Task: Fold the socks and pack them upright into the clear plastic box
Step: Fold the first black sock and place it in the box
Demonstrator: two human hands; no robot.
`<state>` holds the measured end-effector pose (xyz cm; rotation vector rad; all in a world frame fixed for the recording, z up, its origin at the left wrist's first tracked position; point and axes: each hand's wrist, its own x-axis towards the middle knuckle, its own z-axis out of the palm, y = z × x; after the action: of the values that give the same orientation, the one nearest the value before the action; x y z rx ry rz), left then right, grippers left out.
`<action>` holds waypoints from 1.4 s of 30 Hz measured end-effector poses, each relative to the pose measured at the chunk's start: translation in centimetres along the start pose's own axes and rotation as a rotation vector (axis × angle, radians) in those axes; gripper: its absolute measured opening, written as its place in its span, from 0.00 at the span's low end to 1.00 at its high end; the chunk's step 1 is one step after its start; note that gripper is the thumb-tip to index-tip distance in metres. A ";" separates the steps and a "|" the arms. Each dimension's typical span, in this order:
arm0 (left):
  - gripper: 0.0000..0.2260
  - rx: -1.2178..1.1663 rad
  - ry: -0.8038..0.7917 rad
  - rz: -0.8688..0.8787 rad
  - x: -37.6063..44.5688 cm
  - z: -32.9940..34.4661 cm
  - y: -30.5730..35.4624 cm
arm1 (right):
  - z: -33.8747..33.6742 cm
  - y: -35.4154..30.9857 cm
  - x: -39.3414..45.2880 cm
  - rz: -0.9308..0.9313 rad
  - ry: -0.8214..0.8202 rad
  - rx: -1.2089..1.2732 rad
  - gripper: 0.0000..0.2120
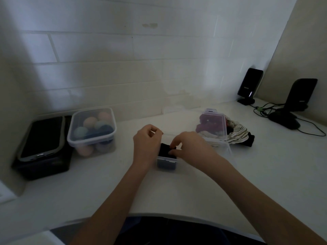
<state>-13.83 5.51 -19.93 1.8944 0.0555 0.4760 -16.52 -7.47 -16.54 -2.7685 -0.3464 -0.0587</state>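
Observation:
A small clear plastic box point(166, 162) stands on the white counter in front of me, with a folded dark sock point(164, 149) upright inside it. My left hand point(146, 145) rests against the box's left side, fingers curled at its far left corner. From the right, my right hand point(190, 147) reaches over the box and its fingertips pinch the top of the dark sock. A clear lid point(215, 123) leans over purple socks point(203, 127) to the right. Beside them lies a pile of striped and dark socks point(238, 134).
At the left stands a lidded clear container point(92, 128) with pastel sock balls, and beside it a black case point(44, 147). Two black stands point(249, 85) point(299, 96) with cables point(311, 128) sit at the back right. The tiled wall point(123, 68) is close behind.

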 end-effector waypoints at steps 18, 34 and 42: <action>0.06 0.004 -0.040 -0.024 0.0 0.5 0.0 | -0.5 -1.5 1.2 -0.112 -0.258 -0.183 0.17; 0.06 0.012 0.028 -0.019 -0.1 -0.1 0.4 | -1.2 0.1 -0.2 -0.169 -0.043 0.132 0.14; 0.08 -0.041 -0.028 -0.026 -0.2 -0.1 0.5 | -4.4 4.4 -1.1 -0.046 0.381 0.462 0.07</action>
<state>-14.19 5.37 -19.47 1.8578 0.0517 0.4295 -16.47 -13.26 -14.02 -2.2315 -0.2789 -0.4515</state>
